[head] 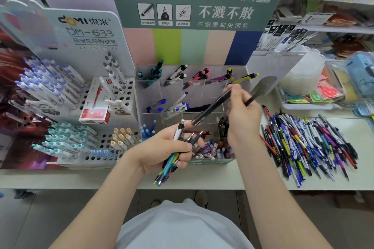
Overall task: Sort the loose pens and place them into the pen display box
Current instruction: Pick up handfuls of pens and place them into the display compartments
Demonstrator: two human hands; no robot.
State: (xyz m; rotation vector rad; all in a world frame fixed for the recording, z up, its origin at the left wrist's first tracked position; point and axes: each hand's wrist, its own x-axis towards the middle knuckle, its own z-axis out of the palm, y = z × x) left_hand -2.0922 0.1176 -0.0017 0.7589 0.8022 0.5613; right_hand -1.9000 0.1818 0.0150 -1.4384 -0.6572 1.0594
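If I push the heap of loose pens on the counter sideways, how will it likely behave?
The heap of loose pens would probably spread rather than slide as one, since the pens lie crossed and unbound. Their slim barrels may roll toward the counter edge.

Gripping bundle of mixed pens in left hand, just in front of clear pen display box. Pinching two black pens in right hand: long dark pen slanting down, lower end near left fingertips; second black pen sticking out to upper right. Holding both hands before box's lower compartments. Showing teal, white, pink, purple and yellow pens standing in box's back row, blue ones in middle row. Showing pile of loose pens lying on white counter, right of box.
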